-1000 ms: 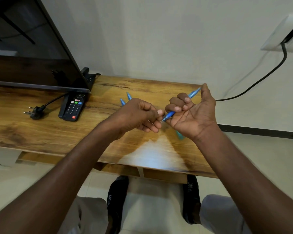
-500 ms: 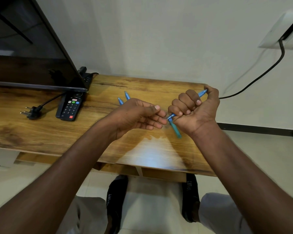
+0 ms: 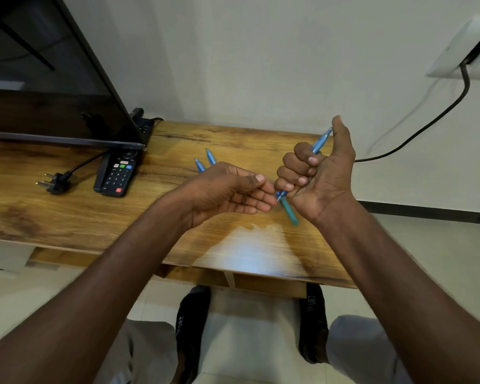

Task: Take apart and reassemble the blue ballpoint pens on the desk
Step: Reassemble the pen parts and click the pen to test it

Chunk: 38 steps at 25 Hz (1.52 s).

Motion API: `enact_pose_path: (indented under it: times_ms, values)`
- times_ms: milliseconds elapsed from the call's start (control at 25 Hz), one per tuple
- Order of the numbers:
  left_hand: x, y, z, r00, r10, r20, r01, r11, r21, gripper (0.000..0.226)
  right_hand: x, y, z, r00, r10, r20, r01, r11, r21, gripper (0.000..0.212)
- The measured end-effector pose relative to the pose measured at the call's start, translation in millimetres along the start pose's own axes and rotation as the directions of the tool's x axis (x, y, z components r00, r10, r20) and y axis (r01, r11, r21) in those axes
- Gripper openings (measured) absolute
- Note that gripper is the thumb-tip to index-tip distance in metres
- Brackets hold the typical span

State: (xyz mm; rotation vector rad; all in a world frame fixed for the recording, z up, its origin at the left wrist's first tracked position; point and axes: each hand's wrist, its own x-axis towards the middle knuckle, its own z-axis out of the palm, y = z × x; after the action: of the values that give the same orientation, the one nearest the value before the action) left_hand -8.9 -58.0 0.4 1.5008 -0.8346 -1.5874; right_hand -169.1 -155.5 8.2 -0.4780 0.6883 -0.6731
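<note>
Far to your left on the desk stands a dark screen, with a loose plug and a black remote lying in front of it; none of that concerns the job. Near the middle, two blue pens lie side by side on the wood, their near ends hidden behind your left hand.

That hand sits with its fingers loosely bent and the thumb and forefinger brought together right at the pen's tip. Whether they actually pinch the tip or a small part, I cannot tell; the contact is hidden.

Your right hand is wrapped around the held pen, fingers curled over the barrel, thumb raised beside its upper end. The pen slants, with its point toward your left fingers. Just below, another teal-blue pen piece appears to lie on the desk, partly covered by your right hand.

You seem to be working on the tip end, unscrewing or refitting it. Next, keep the barrel steady in your right fist and turn only with the left fingertips. Any small part could drop, so stay over the desk.
</note>
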Motion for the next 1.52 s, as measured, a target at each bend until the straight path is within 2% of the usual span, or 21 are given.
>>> enact_pose_path:
  times_ms: [120, 280, 440, 840, 1280, 1520]
  values:
    - [-0.5, -0.6, -0.7, 1.0, -0.011, 0.01, 0.011, 1.0, 0.013, 0.034, -0.5, 0.5, 0.5, 1.0, 0.014, 0.005, -0.014, 0.999, -0.047, 0.076]
    - [-0.7, 1.0, 1.5, 1.0, -0.007, 0.014, 0.007, 1.0, -0.018, 0.032, -0.2, 0.7, -0.7, 1.0, -0.004, -0.018, 0.005, 0.998, 0.066, 0.068]
    - [-1.5, 2.2, 3.0, 1.0, -0.012, 0.021, 0.012, 1.0, -0.027, 0.03, -0.1, 0.8, -1.0, 0.999, -0.021, -0.039, 0.024, 0.997, 0.079, 0.066]
    - [-2.0, 3.7, 3.7, 1.0, -0.007, 0.029, 0.01, 0.995, -0.097, 0.03, 1.7, -0.5, -5.6, 0.998, -0.01, -0.057, 0.023, 0.972, 0.236, 0.062]
    - [-1.1, 2.8, 3.8, 1.0, -0.014, 0.022, 0.016, 0.995, -0.102, 0.031, 0.8, -0.6, -3.3, 0.999, -0.027, -0.035, 0.033, 0.985, 0.171, 0.064]
    - [-1.6, 3.1, 5.2, 0.999, -0.02, 0.035, 0.024, 0.993, -0.119, 0.031, 1.0, -0.8, -3.8, 0.997, -0.011, -0.07, 0.023, 0.985, 0.172, 0.066]
